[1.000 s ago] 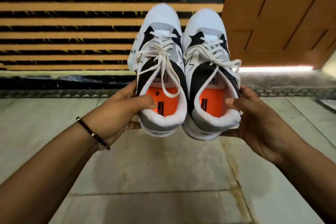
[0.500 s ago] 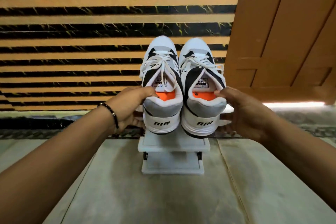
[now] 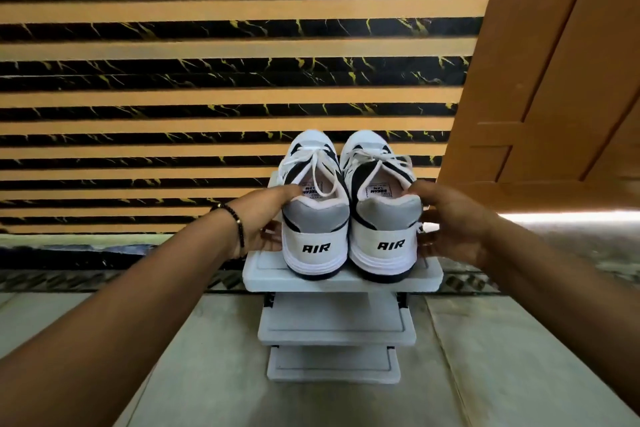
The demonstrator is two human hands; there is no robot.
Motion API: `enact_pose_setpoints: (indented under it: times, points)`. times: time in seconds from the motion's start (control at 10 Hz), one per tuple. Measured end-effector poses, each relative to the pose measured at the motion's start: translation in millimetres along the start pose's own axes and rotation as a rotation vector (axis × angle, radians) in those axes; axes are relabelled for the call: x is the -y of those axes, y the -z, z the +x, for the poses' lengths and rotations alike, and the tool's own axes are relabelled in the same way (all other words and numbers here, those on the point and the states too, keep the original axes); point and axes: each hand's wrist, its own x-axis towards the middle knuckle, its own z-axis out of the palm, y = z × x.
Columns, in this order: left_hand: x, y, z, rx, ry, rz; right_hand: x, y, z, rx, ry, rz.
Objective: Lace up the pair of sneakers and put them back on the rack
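Two white, grey and black sneakers with tied white laces stand side by side, heels toward me, on the top shelf of a small grey rack (image 3: 429,279). "AIR" is printed on each heel. My left hand (image 3: 261,218) grips the left sneaker (image 3: 315,236) at its collar and outer side. My right hand (image 3: 450,222) grips the right sneaker (image 3: 382,232) the same way, thumb on the collar. Both soles appear to touch the shelf.
The rack has two lower shelves (image 3: 336,326) with nothing on them and stands on a pale tiled floor (image 3: 207,374). Behind it rises a wall of black and orange stripes (image 3: 207,80). A brown wooden door (image 3: 554,80) is at the right.
Both hands have carried the sneakers forward and down from mid-air onto the rack's top shelf. The heels now face me and the orange insoles are hidden.
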Motion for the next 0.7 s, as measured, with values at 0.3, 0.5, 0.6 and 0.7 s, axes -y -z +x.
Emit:
enact_pose_setpoints:
  times: [0.3, 0.5, 0.6, 0.7]
  points:
    - [-14, -9, 5, -0.097, 0.192, -0.022, 10, -1, 0, -0.019, -0.204, 0.060]
    - [-36, -11, 3, -0.119, 0.278, 0.000, 32, -11, -1, -0.030, -0.337, 0.064]
    - [-44, -13, -14, -0.156, 0.271, -0.058, 47, -10, -13, -0.107, -0.364, 0.084]
    - [-75, -10, -59, -0.256, 0.153, -0.069, 78, -5, -45, -0.189, -0.304, 0.077]
